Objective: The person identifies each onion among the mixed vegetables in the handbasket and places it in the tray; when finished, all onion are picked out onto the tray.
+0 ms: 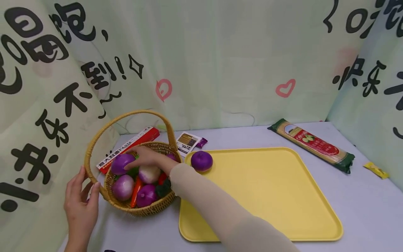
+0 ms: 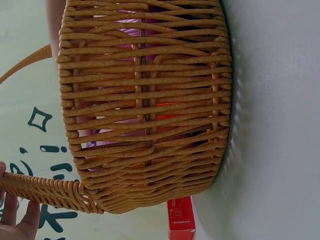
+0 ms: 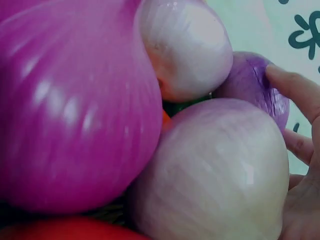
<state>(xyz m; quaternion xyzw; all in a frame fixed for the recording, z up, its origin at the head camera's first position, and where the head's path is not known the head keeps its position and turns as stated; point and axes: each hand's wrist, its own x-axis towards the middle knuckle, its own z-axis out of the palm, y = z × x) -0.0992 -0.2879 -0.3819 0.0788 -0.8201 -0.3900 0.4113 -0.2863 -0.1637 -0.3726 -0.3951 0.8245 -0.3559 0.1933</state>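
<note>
My left hand (image 1: 80, 206) holds the handle (image 1: 92, 141) of a wicker basket (image 1: 151, 210) near its lower left end, thumb on one side and fingers on the other. My right hand (image 1: 143, 156) reaches into the basket and grips a purple onion (image 1: 119, 167) at its left side; the right wrist view shows the thumb and fingers around this onion (image 3: 245, 82). Around it lie a paler onion (image 1: 123, 188), a whitish onion (image 1: 149, 174), another purple onion (image 1: 147, 196) and an orange-red carrot-like piece (image 1: 136, 191). Dark green pieces (image 1: 163, 188) sit at the right.
A yellow tray (image 1: 258, 196) lies right of the basket, with a round purple vegetable (image 1: 202, 161) at its upper left corner. Behind are a red pasta box (image 1: 151, 134), a white packet (image 1: 188, 141) and a long pasta bag (image 1: 311, 143). A yellow wrapper (image 1: 376, 170) lies far right.
</note>
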